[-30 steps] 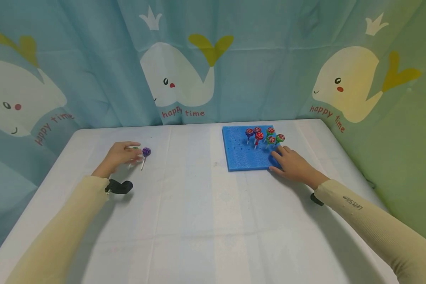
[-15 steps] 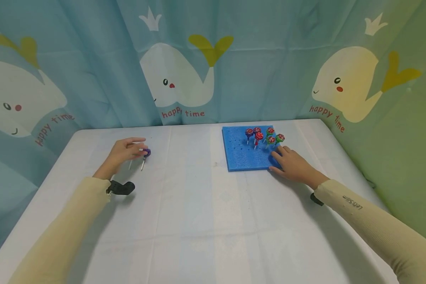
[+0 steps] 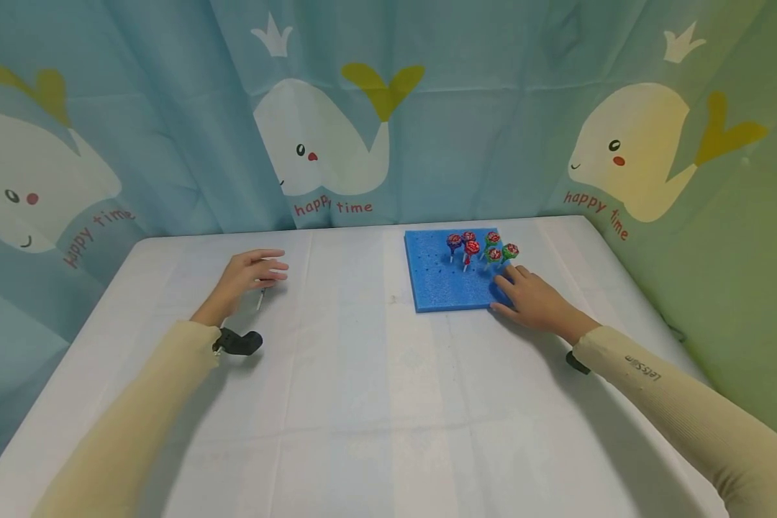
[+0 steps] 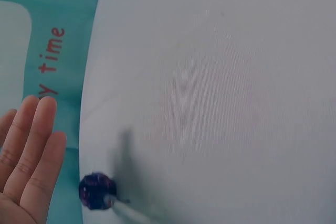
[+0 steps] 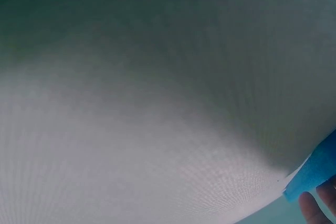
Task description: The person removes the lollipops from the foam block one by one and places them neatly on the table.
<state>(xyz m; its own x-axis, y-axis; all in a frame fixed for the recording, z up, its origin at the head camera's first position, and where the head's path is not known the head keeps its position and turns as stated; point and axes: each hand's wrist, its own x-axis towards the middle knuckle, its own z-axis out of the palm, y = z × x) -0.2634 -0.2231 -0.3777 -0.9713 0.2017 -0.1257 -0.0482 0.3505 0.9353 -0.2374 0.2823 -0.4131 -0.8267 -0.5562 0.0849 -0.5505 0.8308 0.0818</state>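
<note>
My left hand (image 3: 246,279) hovers over a lollipop at the left of the table; in the head view only the white stick (image 3: 260,298) shows below the fingers. The left wrist view has the straight fingers (image 4: 41,169) beside the dark purple lollipop (image 4: 97,191), with a gap between them. My right hand (image 3: 532,301) rests at the right edge of the blue foam board (image 3: 440,291), its fingers loosely bent. Several lollipops stand in that board, among them a purple one (image 3: 453,242), a red one (image 3: 471,247) and a green one (image 3: 510,251).
A white cloth (image 3: 350,374) covers the table. Behind it hangs a blue curtain (image 3: 479,144) with whale prints. Small holes dot the board's surface. Dark wrist devices, one at the left wrist (image 3: 241,342), sit below both sleeves.
My left hand has moved rightward over the purple lollipop, hiding its head, and its fingers look straighter. The green lollipop seen at that hand earlier is out of sight. My right hand stays put.
</note>
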